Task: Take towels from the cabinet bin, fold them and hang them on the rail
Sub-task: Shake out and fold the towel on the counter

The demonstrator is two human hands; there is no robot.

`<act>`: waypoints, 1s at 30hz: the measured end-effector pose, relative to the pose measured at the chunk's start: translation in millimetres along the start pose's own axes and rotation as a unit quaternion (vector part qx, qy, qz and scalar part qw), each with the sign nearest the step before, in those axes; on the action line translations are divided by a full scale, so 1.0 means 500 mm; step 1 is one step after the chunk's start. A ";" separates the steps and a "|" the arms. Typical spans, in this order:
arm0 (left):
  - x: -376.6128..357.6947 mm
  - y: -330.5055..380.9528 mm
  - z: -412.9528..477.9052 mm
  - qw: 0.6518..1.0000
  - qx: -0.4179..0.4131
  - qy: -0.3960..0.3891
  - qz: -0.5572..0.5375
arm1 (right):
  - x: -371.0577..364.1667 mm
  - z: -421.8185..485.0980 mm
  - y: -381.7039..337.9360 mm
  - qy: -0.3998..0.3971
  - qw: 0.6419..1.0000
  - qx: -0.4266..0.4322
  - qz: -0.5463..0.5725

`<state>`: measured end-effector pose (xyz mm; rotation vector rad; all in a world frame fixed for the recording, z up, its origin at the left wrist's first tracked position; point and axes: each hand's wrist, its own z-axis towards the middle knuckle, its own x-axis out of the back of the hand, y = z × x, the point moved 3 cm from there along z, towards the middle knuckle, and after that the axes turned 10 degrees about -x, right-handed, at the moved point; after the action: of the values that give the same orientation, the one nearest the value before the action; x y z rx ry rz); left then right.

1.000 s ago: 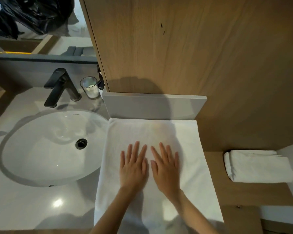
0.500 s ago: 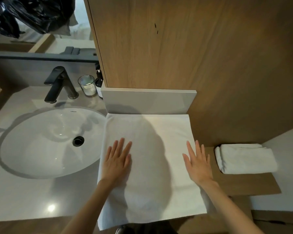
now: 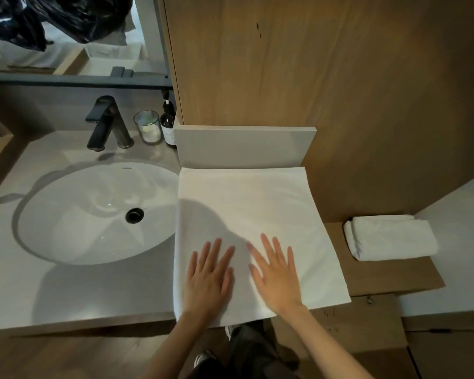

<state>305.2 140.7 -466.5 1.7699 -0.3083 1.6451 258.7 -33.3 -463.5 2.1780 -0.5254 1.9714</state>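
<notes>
A white towel [image 3: 246, 209] lies spread flat on the counter to the right of the sink, its near edge at the counter's front. My left hand [image 3: 207, 280] and my right hand [image 3: 277, 274] press palm-down on its near part, side by side, fingers spread, holding nothing. A second white towel [image 3: 391, 237], folded into a thick bundle, rests on a brown cardboard surface [image 3: 389, 277] to the right. No rail or cabinet bin shows.
A white oval sink [image 3: 93, 212] with a black faucet [image 3: 107, 123] fills the left counter. A glass cup [image 3: 147, 127] and a dark bottle [image 3: 168, 123] stand behind it. A wooden cabinet wall [image 3: 312, 64] rises behind the towel. My legs show below.
My hands swept apart to the towel's side edges, then came back together near its front edge. The view shifted back, showing the counter's front.
</notes>
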 end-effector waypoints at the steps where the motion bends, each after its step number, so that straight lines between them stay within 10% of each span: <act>1: 0.007 -0.011 -0.007 1.000 -0.003 0.001 -0.005 | 0.003 -0.005 0.023 0.001 1.000 -0.001 0.003; 10: 0.033 -0.057 -0.051 1.000 0.002 -0.012 -0.011 | 0.031 -0.065 0.196 -0.026 0.983 -0.165 0.081; 21: 0.030 -0.047 -0.051 1.000 -0.003 0.016 -0.006 | 0.079 -0.131 0.268 0.034 0.851 -0.320 0.414; 30: 0.040 -0.036 -0.048 0.999 0.028 0.022 -0.005 | 0.078 -0.130 0.307 0.035 0.854 -0.300 0.423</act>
<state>300.6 174.4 -454.5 1.7701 -0.2354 1.6992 145.8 -158.7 -435.0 1.5602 -2.0337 1.7721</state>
